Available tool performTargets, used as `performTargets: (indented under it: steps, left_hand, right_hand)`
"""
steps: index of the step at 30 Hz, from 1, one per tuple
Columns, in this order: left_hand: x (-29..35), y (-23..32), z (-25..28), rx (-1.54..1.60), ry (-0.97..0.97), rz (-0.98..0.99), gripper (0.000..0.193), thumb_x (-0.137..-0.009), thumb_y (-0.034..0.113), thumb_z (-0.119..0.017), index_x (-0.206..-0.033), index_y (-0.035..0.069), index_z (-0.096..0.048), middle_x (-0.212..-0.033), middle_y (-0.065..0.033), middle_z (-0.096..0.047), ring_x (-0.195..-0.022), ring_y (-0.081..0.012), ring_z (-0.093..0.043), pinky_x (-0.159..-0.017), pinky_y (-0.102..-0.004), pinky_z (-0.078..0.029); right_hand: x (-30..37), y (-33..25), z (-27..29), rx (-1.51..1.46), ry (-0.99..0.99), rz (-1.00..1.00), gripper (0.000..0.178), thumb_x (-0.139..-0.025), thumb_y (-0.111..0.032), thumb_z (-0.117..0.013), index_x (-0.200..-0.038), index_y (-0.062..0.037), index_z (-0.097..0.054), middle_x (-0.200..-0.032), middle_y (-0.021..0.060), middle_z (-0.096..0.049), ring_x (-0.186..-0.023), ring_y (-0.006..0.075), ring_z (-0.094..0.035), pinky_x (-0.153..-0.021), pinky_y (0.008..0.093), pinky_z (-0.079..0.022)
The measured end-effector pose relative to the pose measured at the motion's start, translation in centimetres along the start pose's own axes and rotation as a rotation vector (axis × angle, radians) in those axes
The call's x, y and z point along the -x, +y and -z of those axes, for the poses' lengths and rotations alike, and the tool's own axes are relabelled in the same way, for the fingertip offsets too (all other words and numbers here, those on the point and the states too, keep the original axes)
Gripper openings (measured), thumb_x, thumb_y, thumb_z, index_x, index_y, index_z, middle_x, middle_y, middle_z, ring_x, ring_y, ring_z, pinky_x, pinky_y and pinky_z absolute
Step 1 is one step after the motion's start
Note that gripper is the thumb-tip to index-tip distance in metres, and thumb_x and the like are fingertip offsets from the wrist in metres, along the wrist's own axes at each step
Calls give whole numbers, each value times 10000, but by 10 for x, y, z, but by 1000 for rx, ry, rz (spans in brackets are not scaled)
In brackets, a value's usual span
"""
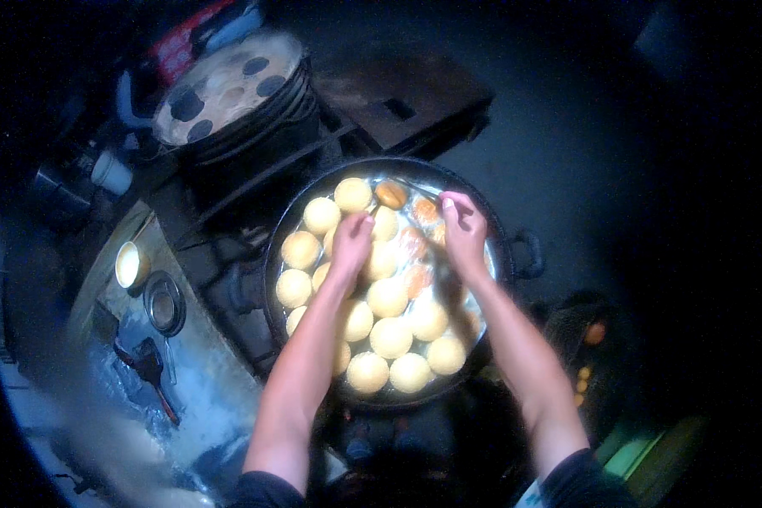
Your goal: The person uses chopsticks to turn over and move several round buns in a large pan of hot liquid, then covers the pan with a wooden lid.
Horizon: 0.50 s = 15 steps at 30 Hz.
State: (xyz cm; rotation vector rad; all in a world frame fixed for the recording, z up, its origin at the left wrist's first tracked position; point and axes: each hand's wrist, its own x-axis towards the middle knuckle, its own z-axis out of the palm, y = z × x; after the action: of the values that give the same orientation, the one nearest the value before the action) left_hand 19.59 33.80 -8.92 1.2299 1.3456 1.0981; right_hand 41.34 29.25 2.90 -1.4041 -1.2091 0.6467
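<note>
A large round dark pan (415,401) holds several round, pale yellow cakes (390,337) in shiny liquid that looks like oil. One browned cake (390,195) shows near the pan's far side, and more orange-brown ones (416,280) sit right of the middle. My left hand (353,243) is over the far middle of the pan, fingers pinched; what they hold is too small to make out. Farther right, my right hand (464,224) is closed on what looks like a thin dark stick (419,188), slanting toward the browned cake.
Left of the pan, a worktop (216,372) carries a pale bowl (129,264), a round metal dish (163,303) and a dark-handled utensil (148,366). A round stove-like drum (229,89) with dark holes stands far left. A pan handle (529,254) juts out right. Dark surroundings hide much.
</note>
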Motion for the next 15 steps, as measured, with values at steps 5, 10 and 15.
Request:
performTargets:
  steps: [5,10,15]
  left_hand:
    - [73,70,13,-169,-124,-92,401,-1108,235,-583,-1392,-41,-647,-1277,-270,-736,-1193,-375,-720,-1055,-452,-536]
    - [146,77,43,-207,-324,-169,392,-1096,182,-605,-1431,-17,-643,-1261,-172,-764,-1107,-224,-724,-999,-377,-570]
    - [222,67,63,38,-752,-4,371,-1109,159,-629,-1451,18,-654,-1254,-74,-765,-1143,-157,-688,-1035,-322,-541]
  right_hand:
    - [-11,22,-3,85,-170,63,181,-1089,-149,-668,-1223,-53,-742,-1122,125,-786,-1007,200,-752,-895,351,-593]
    - [-7,24,20,249,-206,61,188,-1085,-135,-674,-1227,-33,-746,-1168,156,-804,-1046,247,-787,-915,360,-614]
    - [0,21,65,272,-186,77,199,-1091,-152,-670,-1236,-35,-736,-1048,149,-804,-959,188,-770,-845,348,-596]
